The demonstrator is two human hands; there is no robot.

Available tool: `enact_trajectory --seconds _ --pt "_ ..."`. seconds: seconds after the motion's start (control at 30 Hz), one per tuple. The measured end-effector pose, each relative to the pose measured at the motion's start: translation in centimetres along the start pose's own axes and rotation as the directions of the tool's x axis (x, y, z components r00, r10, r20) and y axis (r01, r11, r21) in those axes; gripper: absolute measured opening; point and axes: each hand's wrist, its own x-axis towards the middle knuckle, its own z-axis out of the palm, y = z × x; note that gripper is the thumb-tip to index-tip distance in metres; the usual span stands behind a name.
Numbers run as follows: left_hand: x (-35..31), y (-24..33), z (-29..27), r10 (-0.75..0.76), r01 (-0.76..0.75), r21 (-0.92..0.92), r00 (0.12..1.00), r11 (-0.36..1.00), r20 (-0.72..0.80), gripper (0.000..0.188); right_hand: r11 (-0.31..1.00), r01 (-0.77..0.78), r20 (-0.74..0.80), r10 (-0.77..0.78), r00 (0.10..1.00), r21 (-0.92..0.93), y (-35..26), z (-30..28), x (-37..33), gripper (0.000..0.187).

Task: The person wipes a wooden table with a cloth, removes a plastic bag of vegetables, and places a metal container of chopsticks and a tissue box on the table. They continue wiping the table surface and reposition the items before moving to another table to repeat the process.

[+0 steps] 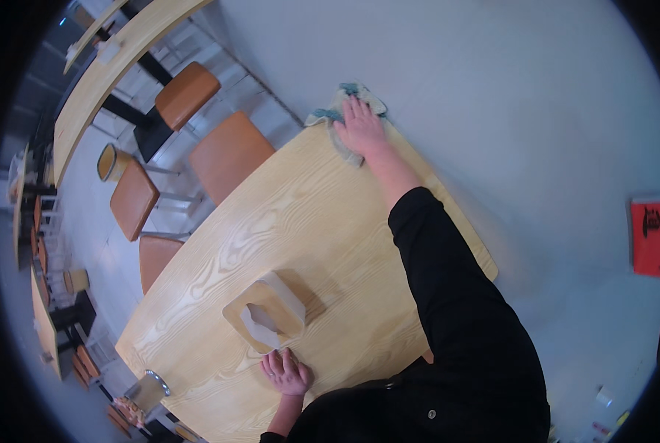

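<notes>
At the far corner of the light wooden table [345,244], my right hand [363,133] is pressed down on a grey-green cleaning cloth [348,151], holding it against the tabletop. Part of the cloth hangs past the table's corner next to the wall. Close to the near edge, my left hand [289,375] rests with its fingers apart, the fingertips right by the base of a napkin box [241,314]. This box has pale sides, a wooden-looking top and a white napkin sticking out. Whether the fingers touch the box I cannot tell.
A grey wall [492,96] runs along the table's right side. Brown-seated chairs [230,155] stand beyond its left edge. A metal-rimmed clear container [147,391] is at the near left corner. Farther left are other tables [134,48] and a waste bin [114,162].
</notes>
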Motion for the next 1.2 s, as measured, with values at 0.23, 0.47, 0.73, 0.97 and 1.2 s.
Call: enact_trajectory --seconds 0.23,0.47,0.73,0.97,1.2 --pt "-0.6 -0.2 -0.2 0.017 -0.016 -0.017 0.998 1.0 0.057 0.052 0.975 -0.217 -0.022 0.218 0.976 0.042 6.5 -2.4 -21.9 0.062" --pt "-0.7 -0.2 -0.3 -0.014 0.016 -0.016 0.996 1.0 0.094 0.053 0.654 -0.745 0.045 0.755 0.655 -0.129 10.0 -4.8 -44.1 0.073" --pt "1.8 -1.4 -3.9 -0.185 0.173 -0.627 0.982 0.759 0.046 0.075 0.83 -0.539 -0.008 0.544 0.839 -0.141 6.1 -1.8 -29.8 0.074" --pt "11.1 -0.8 -10.6 -0.069 0.013 -0.386 0.989 0.922 -0.13 0.116 0.954 -0.254 0.018 0.26 0.965 -0.16 -4.5 0.5 -10.6 0.073" --pt "17.3 -0.6 -10.6 -0.023 0.074 -0.112 0.917 0.991 0.399 0.118 0.892 0.425 0.134 -0.407 0.904 -0.157 -24.2 2.7 -9.6 0.069"
